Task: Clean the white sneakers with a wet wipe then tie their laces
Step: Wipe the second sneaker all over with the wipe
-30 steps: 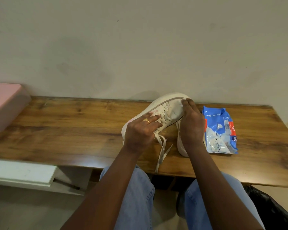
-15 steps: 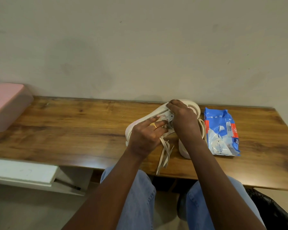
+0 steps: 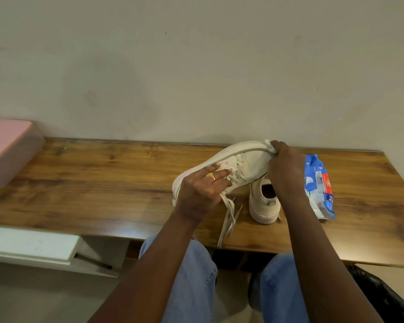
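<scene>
Just left of the blue wipe pack (image 3: 318,185), your left hand (image 3: 201,190) grips the tilted sneaker (image 3: 245,164) by its laced throat, steadying it so your right hand (image 3: 286,173), pinching the wet wipe (image 3: 269,145), can scrub the toe's sole edge above the other sneaker (image 3: 262,206).
</scene>
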